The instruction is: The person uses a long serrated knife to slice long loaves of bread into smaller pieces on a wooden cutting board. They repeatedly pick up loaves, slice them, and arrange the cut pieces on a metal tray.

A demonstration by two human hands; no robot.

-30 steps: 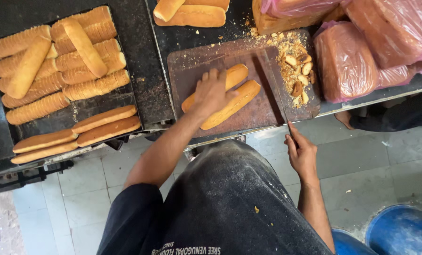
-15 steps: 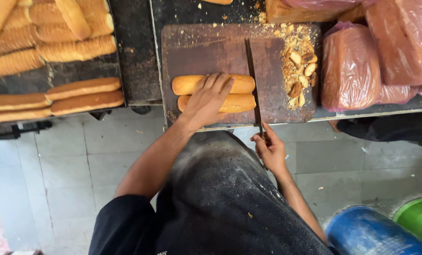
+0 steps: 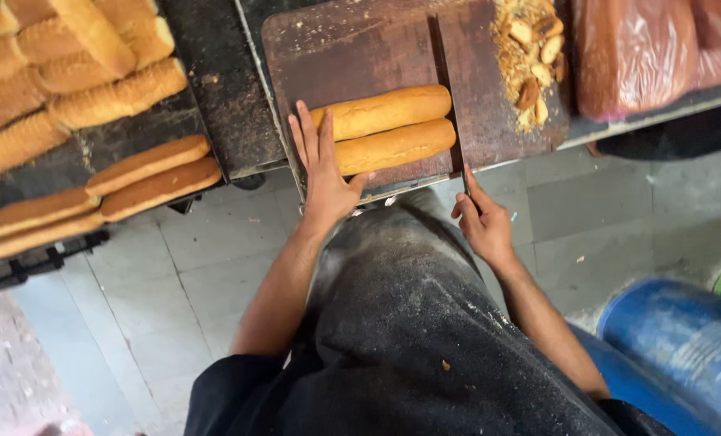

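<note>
We see 2 plastic-wrapped bread packages up & right of our knife hand — one reddish-brown bag, one pinkish bag beside it, at the frame's top-right corner.

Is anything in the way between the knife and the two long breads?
Nothing visible. The knife, held by the right hand, lies on the board right at the right ends of the two loaves. The left hand presses on their other end, away from the blade. Crumbs sit farther right.
</note>
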